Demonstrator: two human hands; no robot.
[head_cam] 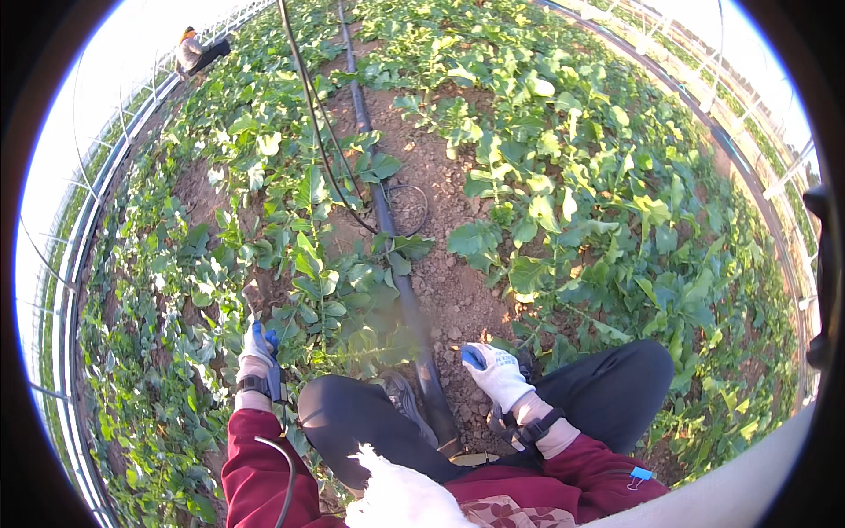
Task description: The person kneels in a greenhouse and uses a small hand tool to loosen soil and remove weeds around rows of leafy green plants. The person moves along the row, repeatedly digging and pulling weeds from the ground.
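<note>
My left hand (259, 346), in a white and blue coated work glove, grips a small hand tool (253, 298) with a soil-coloured blade pointing away from me. Leafy green plants (317, 297) surround that blade. My right hand (495, 373) wears a matching glove and hangs over bare soil (455, 310), near my right knee. Its fingers are curled inward; whether anything lies between them is hidden. Between my bent legs runs a dark irrigation pipe (403, 284), lying along the soil strip.
Thin black tubes (317, 125) rise from near the pipe, with a loop (409, 204) on the ground. Dense leafy rows (607, 251) flank the strip. Metal greenhouse framing (79, 264) borders the left side. Another person (195, 53) sits low at the far left.
</note>
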